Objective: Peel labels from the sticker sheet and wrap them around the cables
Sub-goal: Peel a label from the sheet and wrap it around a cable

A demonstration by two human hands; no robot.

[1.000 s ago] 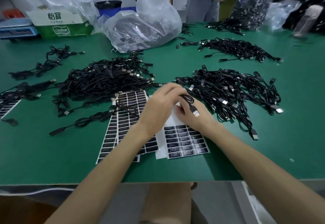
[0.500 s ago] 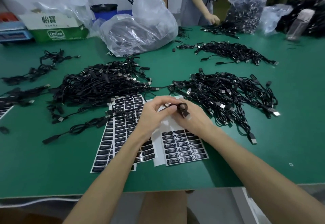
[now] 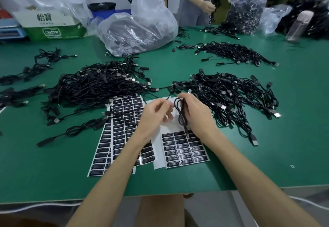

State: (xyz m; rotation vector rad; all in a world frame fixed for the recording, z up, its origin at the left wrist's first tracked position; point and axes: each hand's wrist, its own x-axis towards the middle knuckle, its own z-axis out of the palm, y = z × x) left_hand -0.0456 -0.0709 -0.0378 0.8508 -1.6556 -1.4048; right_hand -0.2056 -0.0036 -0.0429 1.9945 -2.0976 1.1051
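Observation:
My right hand grips a black cable, folded into a hanging loop, above the sticker sheets. My left hand is just left of it, its curled thumb and forefinger pinching the same cable at the top of the loop. Under both hands lies a partly used sticker sheet with rows of black labels. More full sheets overlap to its left. I cannot see a label on the held cable.
Big heaps of black cables lie to the left and right, with a smaller heap farther back. One loose cable crosses the left sheets. A plastic bag, a carton and another person are at the far edge.
My hands, pressed together on the cable before, have drawn slightly apart. The cable now hangs as a longer loop from my right hand. The person at the back has lifted a cable.

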